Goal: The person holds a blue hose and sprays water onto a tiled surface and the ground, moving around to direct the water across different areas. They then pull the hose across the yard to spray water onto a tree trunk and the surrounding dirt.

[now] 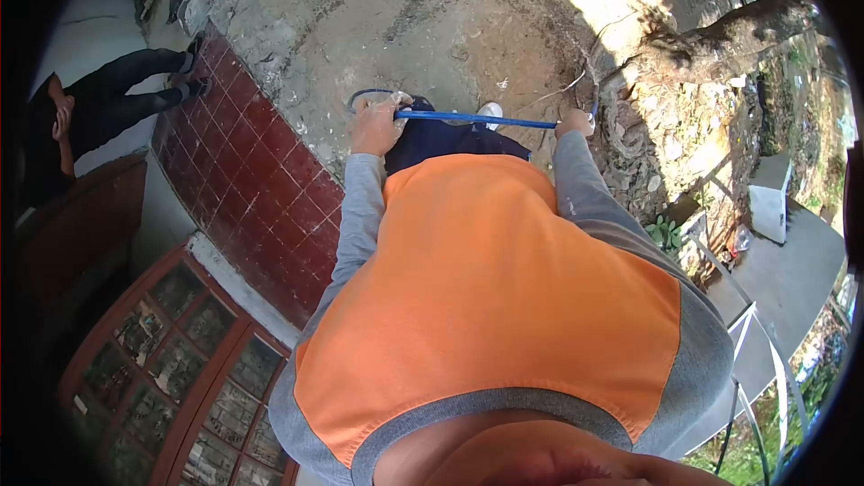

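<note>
Blue tubing (477,118) drawn out between two bare hands; handling step in hand.

The left hand (375,126) was closed around the tubing near a narrow loop; the right hand (574,123) gripped it at the other side, fingers shut; the span between them lay nearly straight, in front of the dark trousers (441,137) and beyond the hem of the orange shirt (504,270); the step appeared to be one of holding the length extended; any next move seemed to call for a firm hold at both sides and matched hand motion, lest the span slacken or twist.
</note>
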The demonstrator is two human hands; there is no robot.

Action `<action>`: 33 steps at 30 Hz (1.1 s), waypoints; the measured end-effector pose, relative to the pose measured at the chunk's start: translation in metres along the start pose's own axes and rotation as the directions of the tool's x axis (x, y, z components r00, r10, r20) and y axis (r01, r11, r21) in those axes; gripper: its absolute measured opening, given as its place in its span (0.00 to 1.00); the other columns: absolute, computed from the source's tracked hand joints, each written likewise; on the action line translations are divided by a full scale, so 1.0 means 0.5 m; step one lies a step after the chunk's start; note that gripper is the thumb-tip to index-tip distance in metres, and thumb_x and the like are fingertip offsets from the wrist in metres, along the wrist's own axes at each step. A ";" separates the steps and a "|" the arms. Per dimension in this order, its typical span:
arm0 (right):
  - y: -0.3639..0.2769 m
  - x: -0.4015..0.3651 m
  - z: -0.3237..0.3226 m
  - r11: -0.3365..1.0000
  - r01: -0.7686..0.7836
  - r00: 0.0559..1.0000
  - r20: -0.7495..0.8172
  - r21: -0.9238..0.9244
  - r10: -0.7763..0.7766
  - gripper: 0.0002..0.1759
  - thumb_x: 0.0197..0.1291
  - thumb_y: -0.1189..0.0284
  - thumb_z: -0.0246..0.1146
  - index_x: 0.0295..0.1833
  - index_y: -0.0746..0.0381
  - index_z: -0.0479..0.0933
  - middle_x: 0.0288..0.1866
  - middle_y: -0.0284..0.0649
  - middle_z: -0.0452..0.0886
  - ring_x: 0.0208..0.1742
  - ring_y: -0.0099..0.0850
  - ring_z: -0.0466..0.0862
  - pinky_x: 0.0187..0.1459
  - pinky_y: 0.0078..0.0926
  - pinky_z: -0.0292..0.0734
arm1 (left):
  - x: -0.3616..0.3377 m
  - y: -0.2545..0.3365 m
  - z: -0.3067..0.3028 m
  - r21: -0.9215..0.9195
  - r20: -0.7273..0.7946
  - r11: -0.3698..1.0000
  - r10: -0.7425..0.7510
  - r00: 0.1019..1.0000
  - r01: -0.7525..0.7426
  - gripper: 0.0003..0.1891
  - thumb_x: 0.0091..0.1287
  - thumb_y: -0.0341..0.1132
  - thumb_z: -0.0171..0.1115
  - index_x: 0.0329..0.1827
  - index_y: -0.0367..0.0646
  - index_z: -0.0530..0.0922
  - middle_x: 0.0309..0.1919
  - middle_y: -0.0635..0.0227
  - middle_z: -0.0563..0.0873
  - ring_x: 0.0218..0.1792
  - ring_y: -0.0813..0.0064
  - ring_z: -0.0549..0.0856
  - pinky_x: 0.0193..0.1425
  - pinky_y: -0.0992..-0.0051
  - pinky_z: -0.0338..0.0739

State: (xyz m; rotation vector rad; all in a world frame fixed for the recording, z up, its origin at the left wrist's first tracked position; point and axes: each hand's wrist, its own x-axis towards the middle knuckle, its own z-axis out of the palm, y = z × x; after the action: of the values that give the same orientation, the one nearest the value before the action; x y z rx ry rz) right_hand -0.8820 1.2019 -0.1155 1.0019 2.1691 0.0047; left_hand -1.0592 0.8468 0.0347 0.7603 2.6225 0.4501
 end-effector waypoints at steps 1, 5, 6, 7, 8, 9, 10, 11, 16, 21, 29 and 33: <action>0.022 -0.030 0.019 0.986 -0.136 0.991 0.004 0.092 0.136 0.15 0.56 0.66 0.58 0.49 0.55 0.79 0.45 0.37 0.82 0.49 0.35 0.81 0.43 0.27 0.77 | 0.008 0.004 0.010 0.001 0.053 0.994 0.107 0.993 -0.107 0.12 0.55 0.32 0.61 0.43 0.55 0.78 0.31 0.64 0.85 0.37 0.63 0.82 0.53 0.63 0.62; 0.050 -0.044 0.164 0.323 -0.490 0.770 0.228 0.810 0.596 0.16 0.57 0.65 0.58 0.48 0.61 0.77 0.42 0.40 0.81 0.42 0.33 0.81 0.40 0.27 0.75 | 0.024 0.010 0.017 -0.027 0.168 0.931 0.362 0.917 -0.363 0.15 0.54 0.30 0.61 0.45 0.56 0.76 0.31 0.65 0.85 0.38 0.66 0.83 0.49 0.68 0.62; 0.055 -0.040 0.214 -0.438 -0.246 0.625 0.487 0.865 0.610 0.16 0.58 0.66 0.58 0.48 0.63 0.77 0.38 0.40 0.81 0.37 0.31 0.80 0.37 0.28 0.73 | 0.023 0.004 0.017 -0.064 0.178 0.921 0.390 0.903 -0.385 0.15 0.53 0.30 0.61 0.45 0.56 0.76 0.32 0.65 0.85 0.38 0.66 0.83 0.49 0.68 0.62; 0.041 -0.067 0.221 -0.420 -0.169 0.643 0.423 0.892 0.638 0.15 0.58 0.66 0.57 0.47 0.64 0.76 0.36 0.40 0.80 0.33 0.29 0.78 0.34 0.29 0.71 | 0.022 -0.005 0.011 -0.068 0.209 0.893 0.449 0.869 -0.445 0.15 0.53 0.30 0.61 0.45 0.56 0.76 0.32 0.65 0.85 0.38 0.66 0.83 0.49 0.68 0.62; 0.018 -0.099 0.214 -0.390 -0.091 0.658 0.350 0.916 0.667 0.15 0.59 0.66 0.57 0.47 0.64 0.75 0.33 0.40 0.79 0.30 0.28 0.76 0.32 0.31 0.69 | 0.017 -0.018 0.000 -0.034 0.276 0.897 0.432 0.858 -0.440 0.16 0.53 0.30 0.62 0.45 0.56 0.77 0.30 0.65 0.84 0.37 0.65 0.82 0.49 0.68 0.62; 0.004 -0.136 0.206 -0.424 -0.080 0.618 0.379 0.902 0.689 0.15 0.59 0.66 0.57 0.47 0.64 0.75 0.33 0.40 0.79 0.30 0.28 0.76 0.32 0.31 0.69 | 0.012 -0.032 -0.008 0.007 0.335 0.901 0.408 0.849 -0.435 0.16 0.52 0.30 0.62 0.45 0.55 0.77 0.29 0.64 0.84 0.36 0.65 0.82 0.48 0.68 0.62; -0.015 -0.175 0.197 -0.607 0.031 0.508 0.510 0.794 0.694 0.14 0.59 0.67 0.56 0.46 0.64 0.75 0.33 0.39 0.79 0.30 0.28 0.76 0.32 0.31 0.69 | 0.002 -0.054 -0.010 0.007 0.353 0.874 0.453 0.819 -0.486 0.16 0.52 0.30 0.62 0.45 0.55 0.77 0.29 0.64 0.84 0.36 0.65 0.82 0.48 0.68 0.62; -0.034 -0.210 0.193 -0.739 0.175 0.407 0.635 0.651 0.656 0.14 0.59 0.67 0.56 0.46 0.64 0.75 0.32 0.39 0.79 0.30 0.27 0.76 0.32 0.31 0.69 | -0.006 -0.082 -0.009 -0.012 0.309 0.850 0.504 0.806 -0.527 0.16 0.52 0.30 0.62 0.45 0.56 0.77 0.28 0.64 0.84 0.35 0.65 0.82 0.48 0.69 0.62; -0.170 -0.438 0.269 -0.771 0.180 0.276 0.721 0.611 0.635 0.13 0.59 0.69 0.56 0.47 0.63 0.75 0.34 0.40 0.79 0.33 0.29 0.77 0.34 0.31 0.70 | -0.059 -0.185 -0.067 -0.066 0.304 0.743 0.650 0.696 -0.666 0.15 0.52 0.30 0.62 0.43 0.55 0.77 0.23 0.65 0.81 0.32 0.65 0.81 0.46 0.70 0.61; -0.278 -0.643 0.379 -0.769 0.234 0.121 0.767 0.595 0.630 0.15 0.58 0.68 0.55 0.49 0.65 0.74 0.41 0.44 0.80 0.40 0.35 0.80 0.40 0.31 0.72 | -0.112 -0.271 -0.085 -0.129 0.389 0.646 0.731 0.561 -0.753 0.14 0.52 0.30 0.62 0.43 0.55 0.77 0.22 0.66 0.81 0.31 0.65 0.80 0.45 0.70 0.62; -0.365 -0.891 0.471 -0.906 0.099 -0.065 0.911 0.411 0.407 0.19 0.58 0.65 0.56 0.51 0.65 0.73 0.47 0.48 0.80 0.47 0.40 0.80 0.46 0.32 0.73 | -0.187 -0.279 -0.062 -0.186 0.605 0.518 0.730 0.318 -0.835 0.16 0.52 0.27 0.62 0.43 0.54 0.77 0.26 0.66 0.82 0.34 0.64 0.80 0.46 0.69 0.64; -0.375 -0.935 0.574 -0.922 0.101 -0.093 0.926 0.374 0.365 0.19 0.57 0.64 0.56 0.52 0.63 0.73 0.48 0.45 0.80 0.49 0.38 0.79 0.47 0.34 0.74 | -0.217 -0.205 -0.032 -0.244 0.601 0.406 0.776 0.191 -0.881 0.16 0.52 0.27 0.62 0.43 0.54 0.77 0.26 0.65 0.82 0.34 0.63 0.80 0.46 0.68 0.65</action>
State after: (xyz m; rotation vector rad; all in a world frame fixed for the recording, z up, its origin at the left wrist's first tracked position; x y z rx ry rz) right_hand -0.6277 0.6816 -0.0899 -2.2702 0.3505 0.5918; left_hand -1.0265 0.7004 0.0365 2.0156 1.3452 0.1541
